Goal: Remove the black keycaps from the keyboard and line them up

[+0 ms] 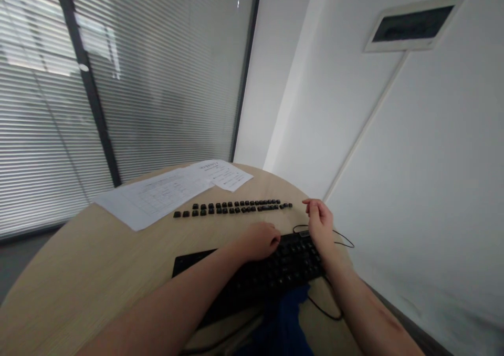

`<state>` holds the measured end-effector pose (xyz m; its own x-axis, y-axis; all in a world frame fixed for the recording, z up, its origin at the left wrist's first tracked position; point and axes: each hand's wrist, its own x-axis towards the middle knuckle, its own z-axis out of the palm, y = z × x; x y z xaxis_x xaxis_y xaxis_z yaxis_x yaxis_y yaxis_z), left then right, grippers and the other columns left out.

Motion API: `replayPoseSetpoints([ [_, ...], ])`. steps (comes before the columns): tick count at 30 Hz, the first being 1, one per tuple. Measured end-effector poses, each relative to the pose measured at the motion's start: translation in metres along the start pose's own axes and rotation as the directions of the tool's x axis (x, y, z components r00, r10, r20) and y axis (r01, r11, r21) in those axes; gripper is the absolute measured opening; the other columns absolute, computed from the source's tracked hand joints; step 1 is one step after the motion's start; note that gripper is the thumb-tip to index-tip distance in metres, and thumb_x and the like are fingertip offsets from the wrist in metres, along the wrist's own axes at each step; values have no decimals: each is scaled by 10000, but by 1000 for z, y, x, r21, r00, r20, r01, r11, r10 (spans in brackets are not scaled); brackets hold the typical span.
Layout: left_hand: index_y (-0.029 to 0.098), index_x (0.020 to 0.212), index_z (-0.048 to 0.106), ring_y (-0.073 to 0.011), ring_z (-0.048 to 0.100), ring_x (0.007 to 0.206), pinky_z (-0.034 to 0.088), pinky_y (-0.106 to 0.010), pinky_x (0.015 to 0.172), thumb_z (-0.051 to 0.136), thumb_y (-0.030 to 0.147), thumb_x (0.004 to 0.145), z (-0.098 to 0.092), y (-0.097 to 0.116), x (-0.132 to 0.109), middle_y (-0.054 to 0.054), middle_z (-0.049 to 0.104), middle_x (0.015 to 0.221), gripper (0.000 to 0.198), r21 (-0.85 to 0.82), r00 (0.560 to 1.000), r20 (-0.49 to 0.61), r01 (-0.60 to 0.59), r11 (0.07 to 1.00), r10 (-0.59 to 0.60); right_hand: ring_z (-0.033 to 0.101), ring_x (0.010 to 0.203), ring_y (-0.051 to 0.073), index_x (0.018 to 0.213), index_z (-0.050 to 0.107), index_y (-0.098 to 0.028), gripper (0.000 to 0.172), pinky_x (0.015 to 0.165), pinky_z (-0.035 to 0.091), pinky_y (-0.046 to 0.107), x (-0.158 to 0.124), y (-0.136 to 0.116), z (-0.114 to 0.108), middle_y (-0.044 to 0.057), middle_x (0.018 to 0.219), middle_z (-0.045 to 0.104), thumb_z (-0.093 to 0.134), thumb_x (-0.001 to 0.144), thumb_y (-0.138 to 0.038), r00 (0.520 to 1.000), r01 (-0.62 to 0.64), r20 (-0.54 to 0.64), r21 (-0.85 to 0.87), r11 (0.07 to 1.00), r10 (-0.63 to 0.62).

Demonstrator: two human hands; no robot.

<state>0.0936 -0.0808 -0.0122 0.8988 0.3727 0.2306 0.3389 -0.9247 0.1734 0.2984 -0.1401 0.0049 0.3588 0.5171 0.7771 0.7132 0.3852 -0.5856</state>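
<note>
A black keyboard (293, 264) lies at a slant near the table's front edge, its left part covered by my left forearm. Over its upper middle, my left hand (260, 240) is closed with the fingers curled down; whatever they hold is hidden. My right hand (321, 222) is raised at the keyboard's right end, fingers bent together in a pinch, and I cannot make out anything between them. Beyond both hands, several loose black keycaps (230, 209) stand in two rows on the table.
Printed paper sheets (169, 190) overlap on the far left of the round wooden table (90, 272). A black cable (328, 314) loops by the keyboard's right side. Blue cloth (285, 324) shows at the front edge. A white wall (425, 161) stands close on the right.
</note>
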Motion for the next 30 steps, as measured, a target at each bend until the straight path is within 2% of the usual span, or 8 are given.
replayPoseSetpoints([
  [5, 212, 868, 705, -202, 640, 803, 480, -303, 722, 490, 265, 906, -5, -1, -1, -57, 693, 891, 225, -7, 998, 10, 64, 998, -64, 583, 690, 191, 870, 705, -201, 341, 666, 460, 315, -17, 8, 7, 29, 708, 604, 432, 988, -369, 987, 99, 132, -18, 995, -96],
  [8, 219, 905, 711, -209, 645, 837, 486, -313, 756, 495, 269, 906, -5, -4, 0, -57, 702, 920, 222, -14, 996, 14, 84, 996, -84, 573, 683, 189, 865, 704, -205, 360, 660, 457, 319, -16, 6, 4, 27, 697, 590, 413, 989, -375, 989, 111, 102, 3, 994, -111],
  [10, 221, 920, 712, -208, 643, 859, 483, -310, 773, 500, 263, 902, -4, -6, 1, -56, 703, 931, 217, -18, 997, 25, 79, 997, -79, 552, 666, 180, 853, 690, -202, 392, 648, 451, 313, -11, 8, 0, 16, 676, 562, 392, 995, -412, 998, 54, 12, 42, 998, -55],
  [13, 217, 922, 708, -208, 640, 875, 474, -302, 771, 513, 244, 886, -5, -7, 2, -54, 703, 925, 200, -14, 996, 53, 74, 997, -73, 508, 622, 157, 855, 651, -199, 453, 585, 416, 277, -2, 21, -8, -4, 657, 506, 346, 997, -502, 980, -112, -145, 156, 981, 135],
  [17, 219, 908, 692, -205, 635, 863, 463, -298, 754, 532, 228, 869, -9, -6, 2, -42, 694, 918, 165, -18, 995, 66, 78, 997, -76, 467, 566, 142, 862, 620, -193, 523, 549, 394, 262, 9, 40, -15, -19, 634, 469, 307, 980, -596, 934, -241, -206, 240, 940, 292],
  [23, 219, 923, 691, -196, 635, 859, 456, -290, 755, 556, 222, 861, -11, -5, 2, -35, 690, 930, 148, -29, 993, 75, 88, 996, -86, 565, 726, 178, 859, 659, -211, 606, 688, 468, 295, 10, 50, -9, 30, 730, 554, 228, 980, -620, 945, -269, -146, 168, 948, 294],
  [27, 219, 952, 697, -203, 636, 880, 462, -297, 774, 554, 232, 867, -11, -5, 2, -40, 697, 954, 167, -26, 992, 84, 94, 995, -91, 513, 586, 173, 810, 672, -224, 723, 574, 449, 296, 7, 49, -5, 10, 614, 474, 129, 967, -675, 927, -369, -15, 142, 918, 375],
  [30, 220, 957, 703, -208, 637, 890, 468, -306, 789, 552, 234, 867, -11, -6, 1, -45, 701, 965, 177, -30, 992, 84, 95, 995, -92, 485, 495, 158, 829, 671, -218, 701, 507, 431, 287, 7, 48, -6, -15, 537, 436, 191, 946, -715, 896, -441, 38, 201, 875, 443],
])
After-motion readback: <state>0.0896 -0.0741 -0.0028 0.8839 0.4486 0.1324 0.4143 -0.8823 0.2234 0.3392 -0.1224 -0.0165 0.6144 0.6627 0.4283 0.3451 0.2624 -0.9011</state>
